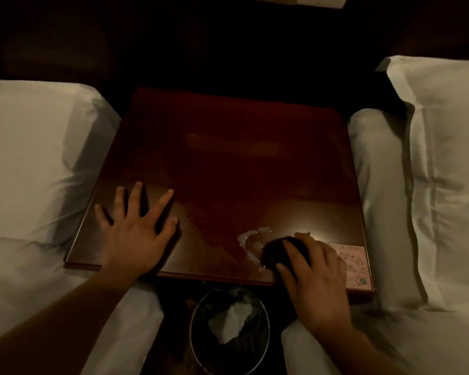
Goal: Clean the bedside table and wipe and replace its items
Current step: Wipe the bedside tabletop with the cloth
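Fingers (160, 205) spread flat, the left hand (136, 234) presses the near-left part of the glossy dark red-brown wooden bedside table (228, 158). The right hand (317, 277) grips a dark crumpled cloth (275, 253) near its front-right corner, beside a white foamy smear (248, 239) and a pink printed card (355, 263).

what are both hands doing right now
Left hand: open, fingers spread flat on the table.
Right hand: closed around a dark cloth.
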A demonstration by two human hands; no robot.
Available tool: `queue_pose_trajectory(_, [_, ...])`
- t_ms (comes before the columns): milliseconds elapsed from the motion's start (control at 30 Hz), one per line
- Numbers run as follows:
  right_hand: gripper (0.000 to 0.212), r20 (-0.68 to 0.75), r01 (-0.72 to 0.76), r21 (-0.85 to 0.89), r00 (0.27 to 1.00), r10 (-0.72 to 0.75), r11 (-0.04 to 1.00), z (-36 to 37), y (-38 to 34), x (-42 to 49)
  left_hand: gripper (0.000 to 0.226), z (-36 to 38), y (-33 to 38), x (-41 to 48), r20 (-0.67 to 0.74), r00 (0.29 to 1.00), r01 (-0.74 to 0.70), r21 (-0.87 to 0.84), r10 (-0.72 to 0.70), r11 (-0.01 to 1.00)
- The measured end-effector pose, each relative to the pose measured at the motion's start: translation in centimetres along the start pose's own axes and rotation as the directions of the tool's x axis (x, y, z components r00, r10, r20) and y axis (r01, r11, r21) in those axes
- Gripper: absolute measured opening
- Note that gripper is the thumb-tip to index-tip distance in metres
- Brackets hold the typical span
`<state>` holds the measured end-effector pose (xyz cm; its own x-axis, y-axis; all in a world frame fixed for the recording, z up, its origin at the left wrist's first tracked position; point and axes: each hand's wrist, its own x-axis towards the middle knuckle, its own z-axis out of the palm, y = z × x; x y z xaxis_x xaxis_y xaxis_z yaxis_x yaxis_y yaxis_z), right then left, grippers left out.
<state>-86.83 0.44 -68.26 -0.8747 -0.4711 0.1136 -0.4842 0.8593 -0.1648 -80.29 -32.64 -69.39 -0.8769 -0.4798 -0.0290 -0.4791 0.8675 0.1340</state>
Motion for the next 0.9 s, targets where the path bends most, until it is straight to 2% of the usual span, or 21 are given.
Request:
queue_pose_trajectory(200, [0.037, -0.100, -0.290, -0.024, 0.953, 0.286, 0.957, 0.5, 1.4, 7.3, 0.060, 0.5, 0.2, 0.5, 0.005, 1.000, -0.006, 0.011, 0.006, 1.000])
queue_pose_trajectory(267, [0.035, -0.072, -0.227, -0.007, 0.972, 0.226, 0.974, 0.6, 0.7, 6.7, 0.060, 0.3, 0.1, 0.3, 0.012, 1.000, -0.006, 0.024, 0.006, 1.000])
queue_pose_trajectory(367, [0.038, 0.005, 0.007, -0.027, 1.000, -0.006, 1.000, 0.6, -0.4, 2.6, 0.061, 0.0, 0.2, 0.0, 0.018, 1.000, -0.011, 0.036, 0.010, 0.999])
queue_pose_trajectory(400, [0.039, 0.016, 0.036, -0.036, 0.999, -0.035, 0.999, 0.7, -0.3, 2.2, 0.061, -0.2, 0.3, 0.1, 0.018, 1.000, -0.010, 0.032, 0.009, 0.999])
queue_pose_trajectory(467, [0.039, 0.005, -0.001, -0.067, 1.000, 0.002, 0.998, 0.7, 0.0, 4.1, 0.062, -0.3, 0.5, 0.4, 0.018, 1.000, -0.002, 0.037, 0.001, 0.999])
queue_pose_trajectory(633, [0.037, -0.016, -0.278, -0.109, 0.961, 0.277, 0.955, 0.1, -0.8, 9.9, 0.062, -0.2, 1.0, 0.5, 0.026, 1.000, -0.009, 0.017, 0.008, 1.000])
queue_pose_trajectory(700, [0.032, -0.005, -0.226, -0.087, 0.974, 0.226, 0.970, -0.3, -1.6, 9.1, 0.062, -0.2, 0.8, 0.5, 0.028, 0.999, -0.015, 0.029, 0.015, 0.999])
queue_pose_trajectory(800, [0.025, 0.027, -0.032, -0.095, 0.999, 0.035, 0.995, -0.5, -2.5, 5.7, 0.062, -0.1, 0.3, 0.8, 0.022, 0.999, -0.026, 0.038, 0.025, 0.999])
queue_pose_trajectory(833, [0.023, 0.035, -0.025, -0.081, 0.999, 0.028, 0.996, -0.5, -2.6, 5.1, 0.062, 0.0, 0.2, 0.9, 0.020, 0.999, -0.029, 0.037, 0.028, 0.999])
queue_pose_trajectory(900, [0.022, 0.026, -0.100, -0.067, 0.994, 0.102, 0.993, -0.3, -2.3, 6.0, 0.062, 0.1, 0.1, 0.7, 0.016, 0.999, -0.037, 0.030, 0.036, 0.999])
